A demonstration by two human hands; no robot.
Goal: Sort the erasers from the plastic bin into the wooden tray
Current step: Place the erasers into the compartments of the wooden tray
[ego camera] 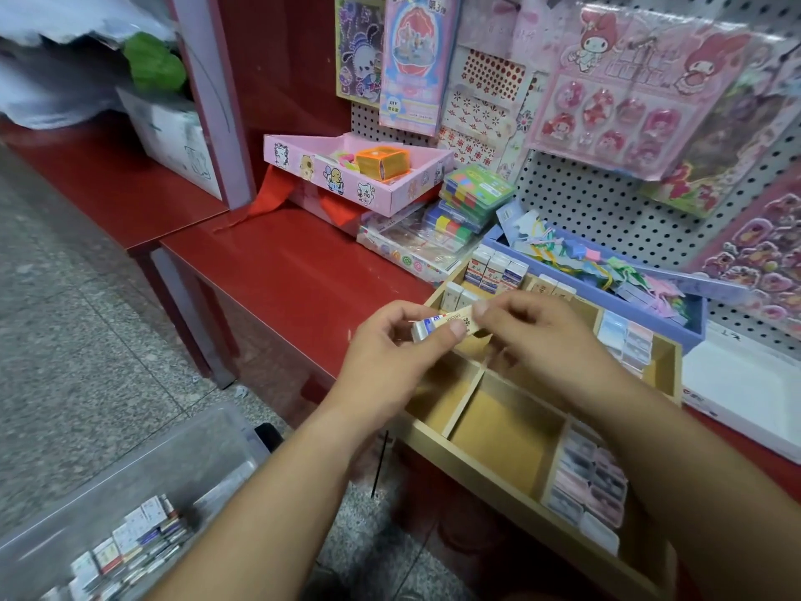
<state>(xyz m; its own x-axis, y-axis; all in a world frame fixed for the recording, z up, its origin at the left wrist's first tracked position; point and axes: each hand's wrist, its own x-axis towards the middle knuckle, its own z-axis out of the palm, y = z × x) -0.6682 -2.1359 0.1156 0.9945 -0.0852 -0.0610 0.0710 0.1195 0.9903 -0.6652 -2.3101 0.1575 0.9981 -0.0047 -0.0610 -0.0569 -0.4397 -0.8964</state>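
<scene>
A: Hands?
B: The left hand point(390, 340) pinches the left end of one sleeved eraser point(442, 325), thumb on the near face and fingers curled behind it. The right hand point(537, 336) pinches the other end with its fingertips, the rest of the fingers curled.
A: Eraser position?
B: Held in the air, lying crosswise over the far left part of the wooden tray point(503, 431). Not touching it.
A: Tray?
B: It sits on the red shelf point(294, 271). White boxed erasers point(494, 268) stand in the far compartments. Pink-wrapped erasers point(589, 483) fill the near right compartment. The near middle compartment shows bare floor.
A: Bin?
B: The clear plastic bin point(143, 461) is on the floor at lower left, well apart from the tray. Loose erasers point(130, 540) are heaped in its near corner.
</scene>
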